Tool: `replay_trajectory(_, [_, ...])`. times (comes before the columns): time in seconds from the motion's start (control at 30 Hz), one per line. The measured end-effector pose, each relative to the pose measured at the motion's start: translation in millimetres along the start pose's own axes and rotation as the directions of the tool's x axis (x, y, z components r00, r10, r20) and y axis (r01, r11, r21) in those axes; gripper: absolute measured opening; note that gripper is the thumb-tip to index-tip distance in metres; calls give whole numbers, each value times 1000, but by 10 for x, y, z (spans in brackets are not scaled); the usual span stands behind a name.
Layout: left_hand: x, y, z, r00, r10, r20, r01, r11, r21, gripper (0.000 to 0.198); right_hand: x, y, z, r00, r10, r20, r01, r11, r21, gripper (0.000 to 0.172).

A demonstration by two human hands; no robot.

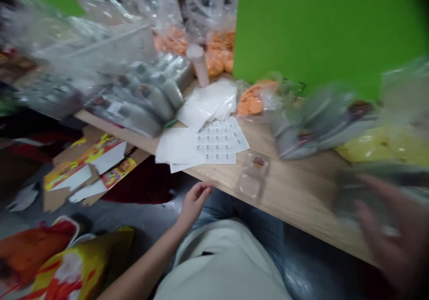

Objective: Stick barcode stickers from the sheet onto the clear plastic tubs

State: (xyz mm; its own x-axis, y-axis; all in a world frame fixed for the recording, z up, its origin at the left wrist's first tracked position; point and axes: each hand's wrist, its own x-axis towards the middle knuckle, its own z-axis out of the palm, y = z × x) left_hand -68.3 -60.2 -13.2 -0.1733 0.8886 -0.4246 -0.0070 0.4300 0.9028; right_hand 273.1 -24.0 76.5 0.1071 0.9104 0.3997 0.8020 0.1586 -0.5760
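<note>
At the lower right of the frame, the right hand (393, 228) is blurred over the grey, clear plastic packaging (346, 192) at the right end of the worktop (295, 188); its grip is apart, thumb and forefinger spread, though the blur hides whether they touch the plastic. The left hand (196, 200), just below the middle of the frame, is near the worktop's front edge, its fingers curled in close to the thumb; I cannot tell whether the tips meet. Right of it, a flat clear pack (253, 179) with a small dark-and-red label lies near that edge. Around the centre are overlapping printed sheets (216, 143), with white sheets (209, 101) above them and a pale pink cylinder (200, 65) behind. Orange pieces (253, 101) in clear plastic lie right of these, before a green panel (328, 36). More clear packs (147, 96) crowd the upper left, and a yellow bag (385, 143) sits at the right, above the blurred packaging.
</note>
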Motion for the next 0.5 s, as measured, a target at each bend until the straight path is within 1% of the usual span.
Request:
replay_trajectory(0.03, [10,-73,-66,997,-39,-69,35,998,-58,27,-30,-368,382,973,-102,207,95,994,44,41])
replay_trajectory(0.07, [23,-144,-127,989,-81,-121,66,991,-120,28,-66,-727,795,901,-256,350,211,964,161,40])
replay_trajectory(0.1, [34,-211,-186,980,-122,-155,92,978,-187,30,-104,-1051,1216,830,-359,428,278,930,240,40])
replay_trajectory(0.13, [42,-273,-243,971,-161,-175,112,960,-258,33,-145,-1318,1616,773,-412,483,320,910,265,44])
replay_trajectory(0.17, [44,-327,-298,964,-192,-184,123,935,-333,34,-193,-1513,1967,765,-416,493,332,909,251,49])
replay_trajectory(0.2, [39,-370,-351,959,-215,-182,124,903,-411,35,-252,-1634,2246,764,-396,510,328,918,221,51])
replay_trajectory(0.23, [28,-403,-397,958,-230,-173,119,863,-492,35,-328,-1682,2439,749,-395,532,339,918,205,51])
replay_trajectory(0.27, [12,-425,-434,958,-238,-157,109,814,-570,33,-421,-1672,2542,724,-417,549,364,907,210,49])
replay_trajectory(0.3, [-5,-436,-461,961,-242,-137,100,761,-641,31,-523,-1620,2565,691,-451,564,393,890,231,46])
replay_trajectory(0.37, [-31,-431,-480,958,-269,-99,106,655,-748,29,-713,-1471,2442,629,-528,571,436,847,302,42])
replay_trajectory(0.4, [-35,-420,-477,950,-301,-79,128,609,-783,30,-779,-1409,2345,622,-548,560,434,836,335,40])
replay_trajectory(0.43, [-34,-407,-468,940,-337,-58,154,567,-809,31,-820,-1372,2256,638,-545,545,410,839,358,38])
replay_trajectory(0.5, [-21,-385,-448,917,-398,-26,198,511,-836,31,-835,-1372,2159,710,-472,523,310,876,370,33])
